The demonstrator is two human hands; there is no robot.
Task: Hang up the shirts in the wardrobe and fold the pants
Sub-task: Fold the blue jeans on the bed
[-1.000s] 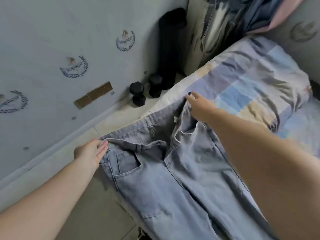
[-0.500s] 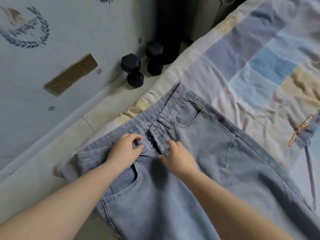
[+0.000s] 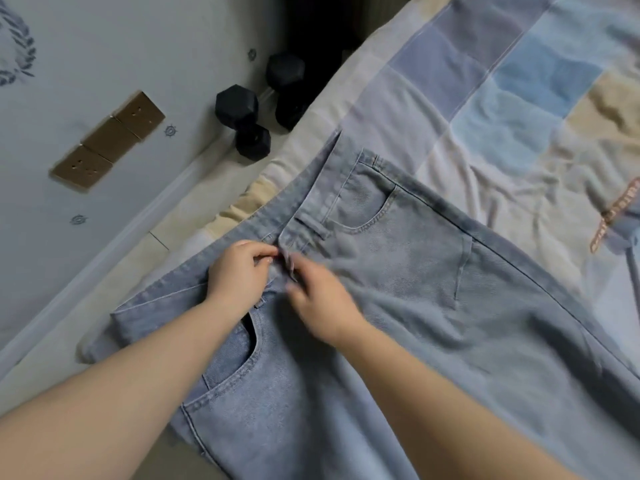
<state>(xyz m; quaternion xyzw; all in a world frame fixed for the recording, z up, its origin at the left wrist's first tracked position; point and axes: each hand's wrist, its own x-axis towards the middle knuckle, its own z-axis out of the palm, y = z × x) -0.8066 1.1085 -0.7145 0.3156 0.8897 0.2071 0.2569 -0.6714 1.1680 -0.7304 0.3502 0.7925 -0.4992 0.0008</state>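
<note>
Along the wall on the left sit three brass socket plates (image 3: 107, 138), and on the floor below them a pair of black dumbbells (image 3: 258, 109) stands just beside the bed's edge. The jeans (image 3: 433, 306) lie face up across the patchwork bedspread (image 3: 519, 98), waistband toward the wall, one corner of it hanging off the mattress over the floor.

The left hand (image 3: 239, 275) pinches the waistband cloth at the fly, fingers curled onto the denim. Just beside it, the right hand (image 3: 322, 303) works at the same spot; it is blurred, so I cannot tell whether its fingers actually hold the flap or only press it.

From where I stand, the risk is that overhanging corner: a tug toward the wall could drag the waist off the bed. And if the fly stays bunched, the fold will likely come out lumpy and crooked.

Compared with a second ago, the hands have come together from the waistband's two ends to the fly. The jeans, then held open and rumpled, now lie spread flat on the bed.
</note>
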